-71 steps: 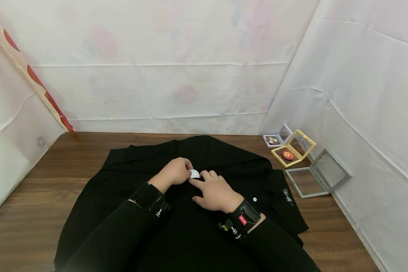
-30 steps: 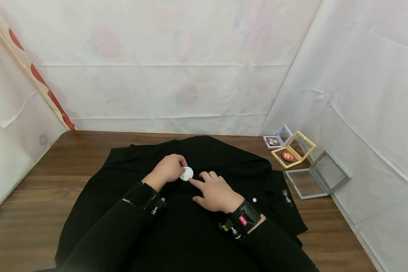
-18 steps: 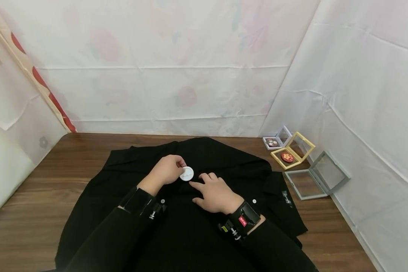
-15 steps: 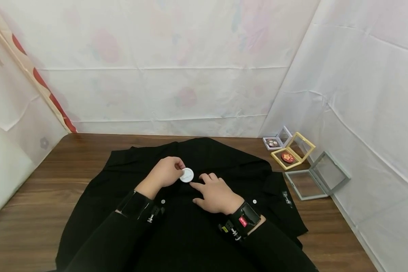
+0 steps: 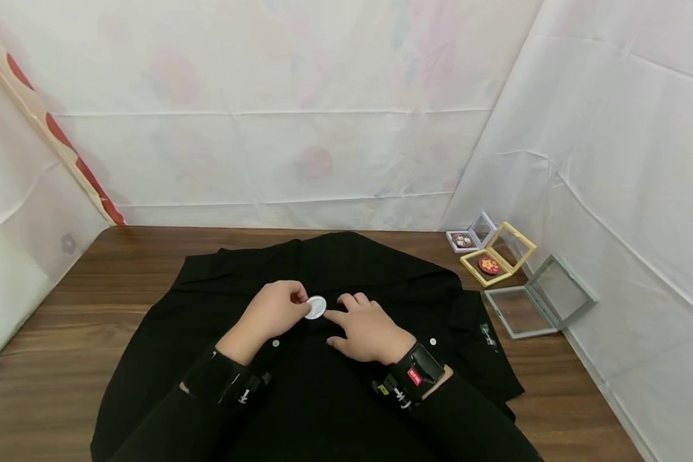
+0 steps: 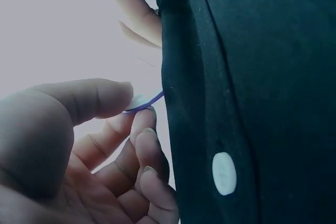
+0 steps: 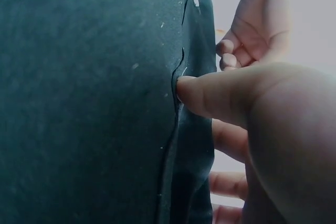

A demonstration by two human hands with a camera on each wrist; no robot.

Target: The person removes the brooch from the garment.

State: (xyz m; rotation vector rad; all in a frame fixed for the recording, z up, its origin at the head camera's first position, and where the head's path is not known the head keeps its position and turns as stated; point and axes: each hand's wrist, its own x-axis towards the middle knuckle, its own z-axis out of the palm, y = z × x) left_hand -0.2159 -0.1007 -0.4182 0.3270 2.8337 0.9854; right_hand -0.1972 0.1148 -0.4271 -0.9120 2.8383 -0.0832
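A black garment (image 5: 375, 276) with white buttons (image 5: 275, 343) lies spread on the table in the head view. Between thumb and fingers, my left hand (image 5: 271, 311) pinches a small white round disc (image 5: 316, 307) just above the cloth. Seen from the left wrist, the disc (image 6: 144, 100) is nearly edge-on and shows a purple rim; its underside is hidden. My right hand (image 5: 369, 328) rests on the garment, fingers spread, its index fingertip close to the disc. In the right wrist view the thumb (image 7: 210, 93) touches the raised fabric edge (image 7: 176, 98).
Three hinged cases stand raised at the right: a pale lilac case (image 5: 464, 249), a yellow case (image 5: 481, 278) holding a red round piece (image 5: 488, 265), and a grey case (image 5: 515, 332). White cloth walls (image 5: 300, 154) border the brown wooden table (image 5: 144, 256).
My left hand has drawn the disc left and slightly nearer me; half of it showed at first, now nearly its whole face. The right hand has stayed in place.
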